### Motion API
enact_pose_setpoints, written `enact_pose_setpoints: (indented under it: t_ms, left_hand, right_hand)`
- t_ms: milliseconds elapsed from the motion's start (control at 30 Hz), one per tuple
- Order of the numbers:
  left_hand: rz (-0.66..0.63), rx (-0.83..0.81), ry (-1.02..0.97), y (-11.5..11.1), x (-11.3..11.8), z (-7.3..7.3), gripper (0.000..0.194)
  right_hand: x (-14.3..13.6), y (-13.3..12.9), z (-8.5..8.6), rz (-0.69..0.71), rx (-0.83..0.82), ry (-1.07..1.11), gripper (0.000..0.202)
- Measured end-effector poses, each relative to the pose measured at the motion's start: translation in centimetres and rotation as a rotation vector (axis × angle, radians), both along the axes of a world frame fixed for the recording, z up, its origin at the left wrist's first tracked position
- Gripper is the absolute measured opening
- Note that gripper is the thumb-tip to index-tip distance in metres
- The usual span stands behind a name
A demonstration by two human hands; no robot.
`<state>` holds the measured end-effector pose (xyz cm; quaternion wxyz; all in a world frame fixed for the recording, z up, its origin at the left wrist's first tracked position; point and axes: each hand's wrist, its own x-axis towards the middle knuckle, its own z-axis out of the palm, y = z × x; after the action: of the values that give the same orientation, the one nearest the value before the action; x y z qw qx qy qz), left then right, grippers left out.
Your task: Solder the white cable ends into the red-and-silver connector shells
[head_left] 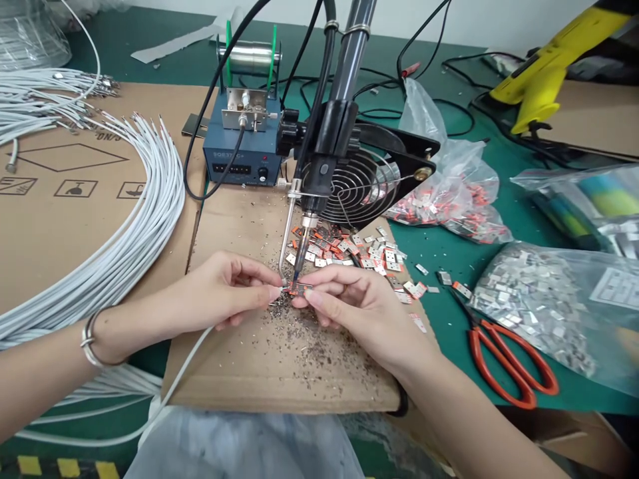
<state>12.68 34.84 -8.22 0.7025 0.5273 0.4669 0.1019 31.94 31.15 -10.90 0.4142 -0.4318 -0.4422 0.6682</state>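
My left hand (pixel 232 291) pinches the end of a white cable (pixel 194 352), whose length trails down and left past my wrist. My right hand (pixel 357 303) grips a small orange-and-metal connector (pixel 300 289) between thumb and fingers. Cable end and connector meet right under the tip of a soldering iron (pixel 301 256), which is fixed upright on a stand. Beside the tip, a thin metal solder feed tube (pixel 289 229) curves down toward the same spot. Fingertips partly hide the joint, so I cannot tell whether the tip touches it.
Loose connectors (pixel 379 256) lie behind my right hand on cardboard (pixel 234 372) strewn with dark crumbs. A fan (pixel 349 189) and blue solder feeder (pixel 242 150) stand behind. Bundled white cables (pixel 167 193) fill the left. Orange-handled scissors (pixel 504 362) and bagged metal parts (pixel 534 306) lie right.
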Motion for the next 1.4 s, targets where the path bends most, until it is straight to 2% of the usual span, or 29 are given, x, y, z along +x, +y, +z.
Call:
enact_pose_setpoints:
  t_ms: [200, 433, 967, 1300, 1400]
  left_hand:
    - [-0.008, 0.009, 0.034, 0.05, -0.1, -0.12, 0.014]
    - [-0.009, 0.02, 0.026, 0.1, -0.09, -0.09, 0.015]
    - [-0.058, 0.052, 0.031, 0.08, -0.09, -0.06, 0.018]
    - [-0.084, 0.201, 0.071, 0.4, 0.21, -0.09, 0.015]
    - [-0.084, 0.2, 0.078, 0.43, 0.26, -0.1, 0.016]
  right_hand:
    - [-0.16, -0.09, 0.12, -0.037, -0.004, -0.071, 0.01]
    - [-0.28, -0.14, 0.21, -0.024, 0.005, -0.029, 0.007]
    - [-0.38, 0.05, 0.07, -0.037, 0.016, -0.114, 0.011]
    - [-0.38, 0.03, 0.12, -0.02, 0.045, -0.142, 0.011]
    - [-0.38, 0.04, 0.07, -0.02, 0.024, -0.127, 0.01]
